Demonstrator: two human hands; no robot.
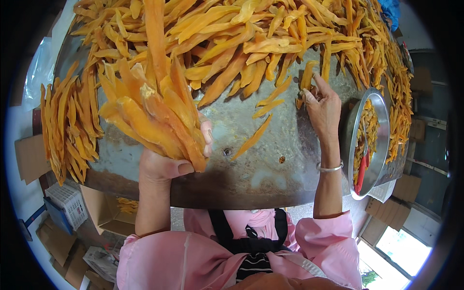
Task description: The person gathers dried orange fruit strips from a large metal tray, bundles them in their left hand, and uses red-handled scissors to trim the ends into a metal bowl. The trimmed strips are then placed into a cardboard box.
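My left hand (174, 156) is closed around a thick bunch of orange dried fruit or vegetable strips (159, 116), fanned upward over the worktable (232, 185). To the right, my right hand (324, 103) pinches a short orange strip (307, 78) between fingers and thumb, just above the tabletop; a ring-shaped bracelet is on that wrist. A few loose strips (253, 137) lie on the table between my hands. A large heap of similar strips (217, 32) covers the far side of the table.
Right of my right hand, a metal bowl (381, 174) holds small orange pieces and red-handled scissors (361, 170). More strips (69, 127) lie at the table's left edge. Below are an open cardboard box (96, 206) with some strips and a white plastic crate (69, 203).
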